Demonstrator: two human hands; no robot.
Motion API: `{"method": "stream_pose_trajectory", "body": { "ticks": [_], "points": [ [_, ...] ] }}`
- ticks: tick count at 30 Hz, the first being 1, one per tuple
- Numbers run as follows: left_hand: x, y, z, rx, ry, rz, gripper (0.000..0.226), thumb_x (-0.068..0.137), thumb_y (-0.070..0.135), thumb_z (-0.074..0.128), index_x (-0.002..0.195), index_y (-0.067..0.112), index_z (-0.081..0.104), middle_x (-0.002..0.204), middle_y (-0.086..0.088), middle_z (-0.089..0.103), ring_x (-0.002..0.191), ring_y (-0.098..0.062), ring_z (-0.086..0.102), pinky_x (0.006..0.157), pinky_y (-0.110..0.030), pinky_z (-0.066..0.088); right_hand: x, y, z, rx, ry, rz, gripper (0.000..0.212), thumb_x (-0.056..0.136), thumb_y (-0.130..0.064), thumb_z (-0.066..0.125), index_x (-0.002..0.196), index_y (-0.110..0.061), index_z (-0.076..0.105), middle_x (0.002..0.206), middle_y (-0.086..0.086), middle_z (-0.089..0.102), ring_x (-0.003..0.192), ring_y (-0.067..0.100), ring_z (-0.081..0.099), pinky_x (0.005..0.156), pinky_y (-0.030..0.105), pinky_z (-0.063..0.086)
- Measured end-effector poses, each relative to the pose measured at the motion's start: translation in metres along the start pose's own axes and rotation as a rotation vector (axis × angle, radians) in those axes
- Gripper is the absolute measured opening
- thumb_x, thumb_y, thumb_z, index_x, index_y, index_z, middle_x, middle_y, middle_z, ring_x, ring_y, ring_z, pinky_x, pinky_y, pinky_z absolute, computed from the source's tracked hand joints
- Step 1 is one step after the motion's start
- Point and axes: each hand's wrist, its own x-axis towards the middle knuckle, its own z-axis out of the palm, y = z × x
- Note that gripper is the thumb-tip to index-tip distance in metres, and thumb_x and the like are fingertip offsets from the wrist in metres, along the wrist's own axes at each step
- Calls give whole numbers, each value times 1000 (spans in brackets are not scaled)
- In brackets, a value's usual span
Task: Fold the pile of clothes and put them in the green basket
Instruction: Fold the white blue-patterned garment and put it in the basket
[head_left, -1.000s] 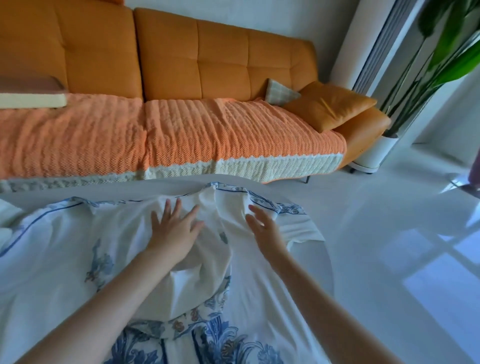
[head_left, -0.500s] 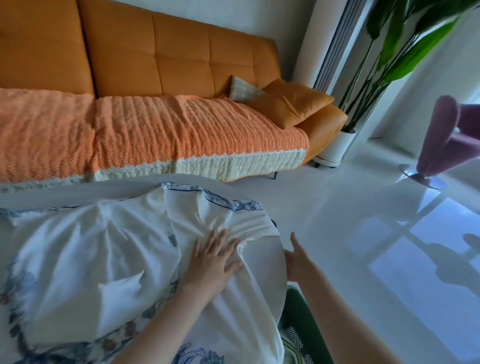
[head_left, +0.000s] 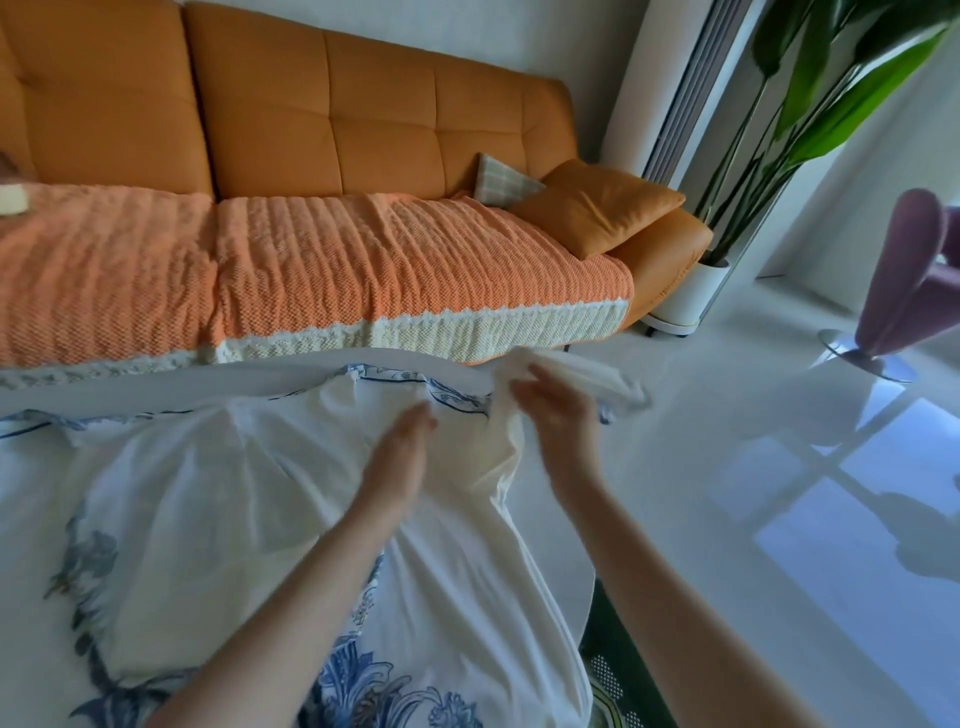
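A white garment (head_left: 218, 499) lies spread over the table, which wears a white cloth with blue flower print (head_left: 363, 680). My left hand (head_left: 400, 452) rests flat on the garment near its far right part, fingers together. My right hand (head_left: 558, 415) is closed on the garment's right sleeve (head_left: 587, 376), lifted above the table edge and blurred. A sliver of the green basket (head_left: 615, 670) shows on the floor below the table's right edge, between my forearm and the cloth.
An orange sofa (head_left: 337, 114) with an orange knit throw (head_left: 363, 265) runs along the far side. Cushions (head_left: 592, 205) sit at its right end. A potted plant (head_left: 691, 291) and a purple chair (head_left: 904, 275) stand on the glossy white floor (head_left: 779, 467) to the right.
My right hand rose from beside the table edge and took hold of the sleeve, lifting it. My left hand slid farther up the garment. The camera turned back to the left.
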Motion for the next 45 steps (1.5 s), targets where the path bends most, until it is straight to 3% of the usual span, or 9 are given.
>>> {"method": "stream_pose_trajectory", "body": {
  "ticks": [4, 7, 15, 21, 27, 32, 35, 40, 45],
  "points": [
    [2, 28, -66, -185, 328, 11, 25, 99, 33, 35, 112, 18, 50, 110, -5, 56, 97, -17, 54, 78, -32, 44, -54, 11, 63, -755, -595, -341, 32, 90, -14, 54, 113, -33, 66, 113, 6, 68, 101, 21, 61, 87, 32, 48],
    [1, 18, -116, -29, 438, -93, 40, 86, 48, 48, 106, 13, 51, 108, -13, 53, 96, -26, 53, 86, -41, 44, -81, 46, 75, -911, -966, -528, 45, 88, -8, 49, 130, -25, 55, 130, 6, 57, 115, 30, 50, 99, 41, 40],
    [12, -32, -164, -213, 466, -293, 67, 65, 26, 83, 122, 6, 54, 108, -15, 63, 91, -29, 64, 72, -39, 56, -79, 62, 64, -880, -979, -441, 52, 92, -48, 32, 136, -26, 48, 146, 0, 41, 135, 24, 32, 113, 34, 22],
    [26, -25, -175, -512, 566, -339, 7, 84, 2, 56, 88, 6, 60, 84, -9, 57, 73, -20, 56, 75, -36, 51, -78, 61, 55, -879, -1022, -309, 71, 82, -65, 10, 145, -36, 27, 154, -18, 15, 144, 3, 1, 116, 30, -6],
    [-13, -21, -197, -938, 380, -148, 45, 55, 6, 44, 98, 16, 53, 109, -6, 59, 101, -24, 57, 95, -39, 43, -73, 55, 47, -916, -965, -202, 72, 83, -64, 8, 148, -34, 15, 154, -19, 7, 144, 6, -6, 118, 32, -8],
    [-31, -29, -216, -595, 393, -243, 30, 83, 19, 64, 113, 15, 60, 84, -4, 70, 82, -19, 61, 74, -34, 49, -71, 53, 44, -960, -966, -169, 78, 79, -68, 3, 149, -33, 11, 155, -17, 2, 143, 5, -9, 117, 28, -9],
    [-38, -39, -231, -133, 589, -81, 68, 62, 18, 82, 123, 15, 53, 109, -10, 64, 90, -27, 63, 73, -40, 51, -65, 53, 46, -821, -844, -161, 76, 81, -73, 8, 146, -37, 18, 153, -20, 7, 144, 3, 1, 119, 32, 3],
    [-49, -35, -226, 780, 718, 174, 59, 76, -4, 65, 131, 11, 50, 125, -21, 50, 113, -38, 45, 89, -45, 39, -42, 56, 48, -1084, -778, -55, 72, 87, -69, 2, 149, -33, 13, 158, -9, -3, 145, 18, -7, 117, 38, 0],
    [-48, -48, -212, 1355, 322, 28, 45, 98, 37, 36, 143, 34, 31, 158, -4, 6, 145, -25, -2, 112, -45, 8, -35, 68, 45, -1261, -852, 115, 64, 95, -59, 16, 148, -33, -9, 156, -4, -17, 143, 18, -19, 116, 36, -7]
  ]
}}
